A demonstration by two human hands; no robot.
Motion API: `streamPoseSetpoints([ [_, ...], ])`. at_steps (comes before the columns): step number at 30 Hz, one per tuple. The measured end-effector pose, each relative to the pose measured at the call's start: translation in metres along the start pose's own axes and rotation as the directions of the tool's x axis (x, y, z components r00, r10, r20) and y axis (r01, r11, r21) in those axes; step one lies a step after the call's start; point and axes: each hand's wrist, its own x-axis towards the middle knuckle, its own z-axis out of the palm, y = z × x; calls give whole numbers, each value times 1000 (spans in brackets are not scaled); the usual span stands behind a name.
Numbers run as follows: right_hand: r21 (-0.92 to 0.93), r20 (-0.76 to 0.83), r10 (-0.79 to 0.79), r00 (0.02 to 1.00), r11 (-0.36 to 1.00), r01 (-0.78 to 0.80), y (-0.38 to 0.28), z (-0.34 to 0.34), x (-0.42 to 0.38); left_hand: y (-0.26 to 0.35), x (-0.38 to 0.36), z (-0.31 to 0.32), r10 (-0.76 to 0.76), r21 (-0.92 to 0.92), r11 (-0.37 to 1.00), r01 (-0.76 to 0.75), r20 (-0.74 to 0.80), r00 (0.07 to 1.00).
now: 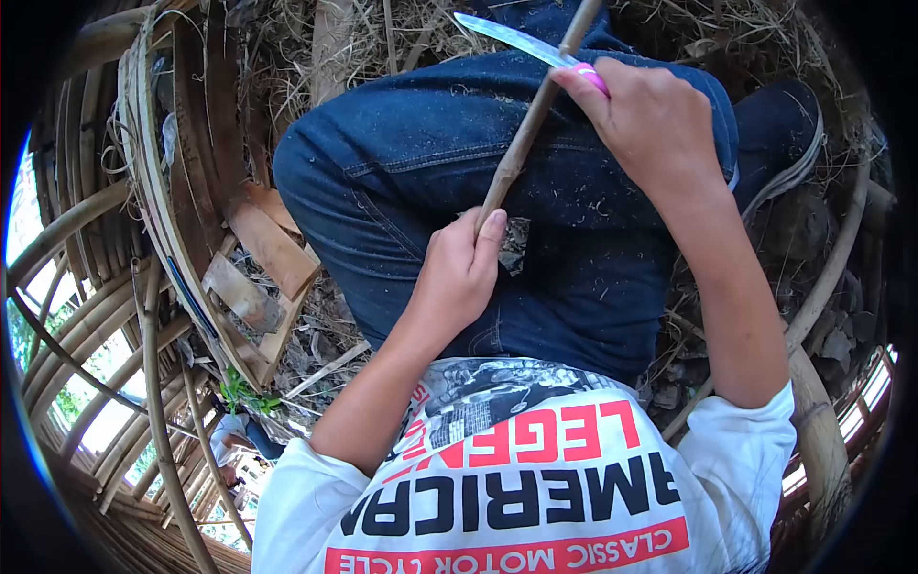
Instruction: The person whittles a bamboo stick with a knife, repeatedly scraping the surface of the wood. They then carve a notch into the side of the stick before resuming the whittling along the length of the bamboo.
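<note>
A thin bamboo stick (519, 151) runs up and to the right across my lap, its upper end leaving the top of the view. My left hand (459, 263) is wrapped around its lower part, thumb lying along the stick. Higher up, my right hand (650, 120) grips the pink handle (591, 77) of a knife. The knife's curved, shiny blade (507, 38) points to the upper left and crosses the stick just beyond my fingers.
Dark jeans (421, 134) flecked with shavings cover my folded legs. Dry straw and shavings (287, 57) lie on the ground. Wood offcuts (273, 249) and long split bamboo strips (158, 191) are at the left. A thick bamboo pole (820, 430) stands at the right.
</note>
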Motion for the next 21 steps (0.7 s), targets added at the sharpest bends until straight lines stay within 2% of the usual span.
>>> streamPoseSetpoints([
  [3,5,12,13,1000,1000,-13,5,-5,-10,-4,-1,1,17,-7,1000,-17,-2,1000],
  [5,-64,94,42,995,997,-36,9,-9,-14,-3,-1,4,52,-10,999,-53,-21,998],
  [6,-15,29,4,1000,1000,-4,10,-2,-9,-3,-2,4,55,-12,998,-55,-6,998],
  [8,-2,24,13,1000,1000,-13,5,3,-3,1,1,0,4,-18,1000,-3,6,1000],
  [11,43,49,26,998,999,-28,4,-7,-3,-5,0,3,22,-11,1000,-22,-28,999],
  [15,-40,130,76,989,997,-71,11,-4,-11,-2,0,1,16,-12,1000,-16,-10,1000],
  [17,14,-8,-8,1000,1000,8,9,5,4,-1,2,2,20,-32,999,-21,-7,1000],
  [21,16,2,46,999,999,-46,11,-2,-10,-2,0,0,-8,3,1000,8,-44,999],
])
